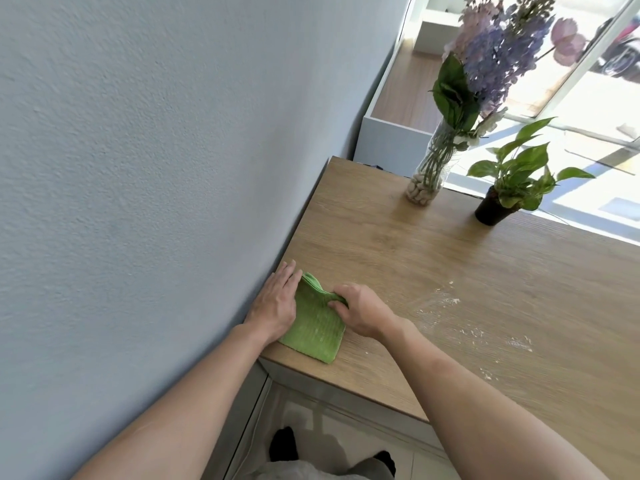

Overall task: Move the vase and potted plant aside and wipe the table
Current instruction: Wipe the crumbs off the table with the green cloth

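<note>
Brightness: bright daylight overall.
Source: the window [595,81] at upper right, blown out to near white.
Shadows: soft ones from the vase [427,174] and potted plant [498,202] fall toward the viewer on the table [450,271].
Glare: pale sheen on the tabletop.
Distortion: wide-angle tilt and bending at the edges.
Focus: flowers [491,57] slightly soft.

wall [138,168] hems table [450,289] left | vase [427,174], potted plant [509,188] block far edge | middle open
</note>
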